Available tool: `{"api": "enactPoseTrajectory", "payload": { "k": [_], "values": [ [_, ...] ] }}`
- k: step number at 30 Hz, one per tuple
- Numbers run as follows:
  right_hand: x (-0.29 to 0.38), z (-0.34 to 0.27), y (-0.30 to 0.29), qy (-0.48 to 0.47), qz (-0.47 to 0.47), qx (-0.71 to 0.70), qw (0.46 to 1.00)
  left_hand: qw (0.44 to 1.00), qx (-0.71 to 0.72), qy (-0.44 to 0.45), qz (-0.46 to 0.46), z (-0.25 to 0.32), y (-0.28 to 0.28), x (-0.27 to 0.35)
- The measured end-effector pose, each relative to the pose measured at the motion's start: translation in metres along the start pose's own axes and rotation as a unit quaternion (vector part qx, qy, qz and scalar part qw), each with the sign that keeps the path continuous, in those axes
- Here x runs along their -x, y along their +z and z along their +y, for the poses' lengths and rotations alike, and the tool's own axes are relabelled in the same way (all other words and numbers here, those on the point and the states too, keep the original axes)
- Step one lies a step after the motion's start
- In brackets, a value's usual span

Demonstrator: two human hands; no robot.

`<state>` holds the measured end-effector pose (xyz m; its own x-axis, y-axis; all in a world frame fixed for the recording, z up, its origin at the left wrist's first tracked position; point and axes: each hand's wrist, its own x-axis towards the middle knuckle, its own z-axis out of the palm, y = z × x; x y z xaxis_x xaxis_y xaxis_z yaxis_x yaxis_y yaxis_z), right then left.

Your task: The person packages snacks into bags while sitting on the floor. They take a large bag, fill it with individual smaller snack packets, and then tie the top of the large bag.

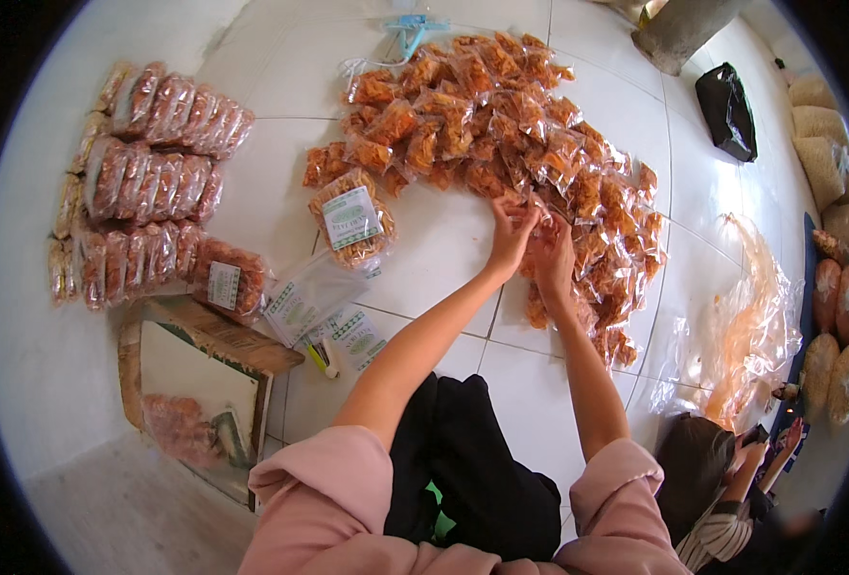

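Observation:
My left hand [512, 233] and my right hand [552, 248] meet at the inner edge of a large curved pile of small clear plastic packets of orange-brown snacks [460, 115]. Fingers of both hands pinch the top of one clear snack packet [539, 215]. Left of the pile stands a larger labelled bag of light brown snacks [356, 219]. Below it, clear bags with printed labels [291, 313] lie flat on the tiles beside a loose printed label sheet [358, 336] and a green and white cutter or pen [321, 358].
Filled snack bags [151, 176] stand in rows by the left wall, above a cardboard box [212, 330]. A blue plastic tool [413, 32] lies beyond the pile. At right are a black bag [728, 111], crumpled clear plastic [744, 323], sacks [816, 129] and another person [712, 481].

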<state>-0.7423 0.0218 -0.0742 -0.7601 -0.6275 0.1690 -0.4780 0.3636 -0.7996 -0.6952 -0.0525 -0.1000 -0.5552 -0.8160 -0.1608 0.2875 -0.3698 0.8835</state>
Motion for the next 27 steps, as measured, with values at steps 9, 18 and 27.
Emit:
{"api": "enactPoseTrajectory", "payload": {
  "k": [9,18,27],
  "values": [
    [0.040,-0.107,-0.052,0.074,-0.178,-0.283,0.939,0.995,-0.020,-0.049,-0.087,0.145,-0.037,0.080],
    [0.090,-0.254,-0.100,-0.131,-0.326,-0.379,0.856,0.991,-0.010,0.133,0.014,0.290,-0.064,0.208],
    [0.181,-0.362,-0.074,-0.239,-0.449,-0.295,0.809,0.971,-0.057,0.217,0.081,0.362,-0.136,0.331]
  ]
}}
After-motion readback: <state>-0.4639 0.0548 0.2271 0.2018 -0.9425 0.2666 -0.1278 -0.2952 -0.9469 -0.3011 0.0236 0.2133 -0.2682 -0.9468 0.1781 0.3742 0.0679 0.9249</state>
